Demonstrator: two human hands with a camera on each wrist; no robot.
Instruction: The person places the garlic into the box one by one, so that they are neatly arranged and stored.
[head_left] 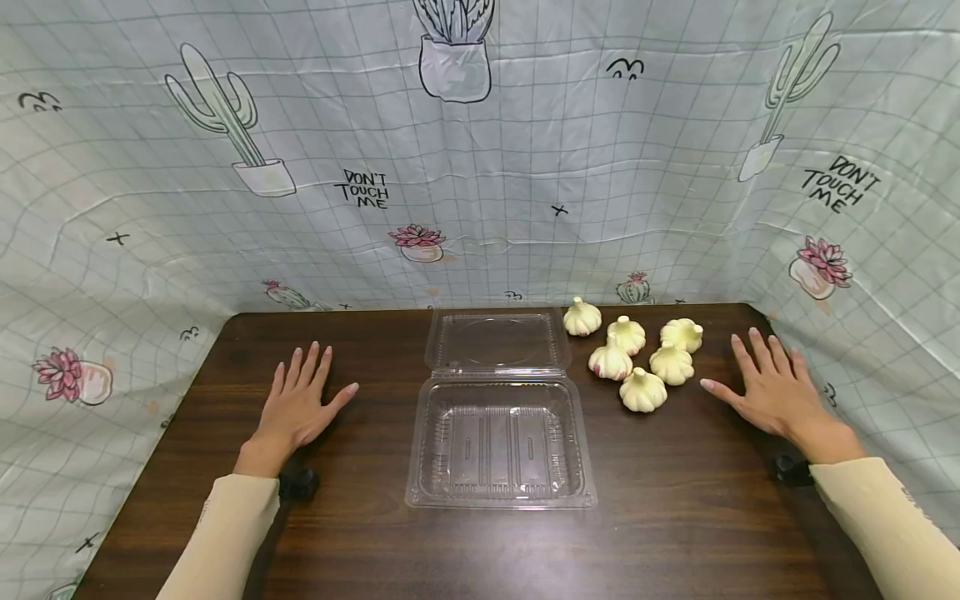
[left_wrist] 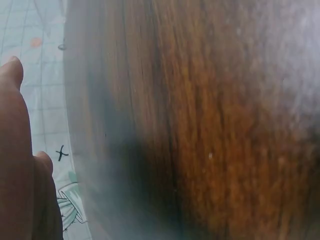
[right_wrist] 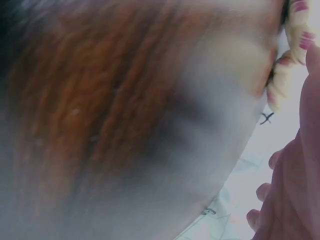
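Observation:
In the head view my left hand (head_left: 295, 407) lies palm down at the left of the table, fingers spread and holding nothing. Palm down too, my right hand (head_left: 776, 392) is spread at the right side, its thumb pointing toward several garlic bulbs (head_left: 642, 390). The bulbs sit in a loose group, pale with some purple streaks. Between the hands stands a clear plastic clamshell container (head_left: 502, 450), its lid (head_left: 498, 342) folded back flat toward the wall. Nothing lies inside the container. The right wrist view catches parts of garlic bulbs (right_wrist: 281, 82) beside the hand.
A dark wood-grain table (head_left: 360, 542) carries everything. Behind it and on both sides hangs a pale grid-patterned cloth (head_left: 510, 167) printed with cacti and lettering. A dark wrist band device (head_left: 300, 483) sits at the left wrist, another (head_left: 791, 471) at the right.

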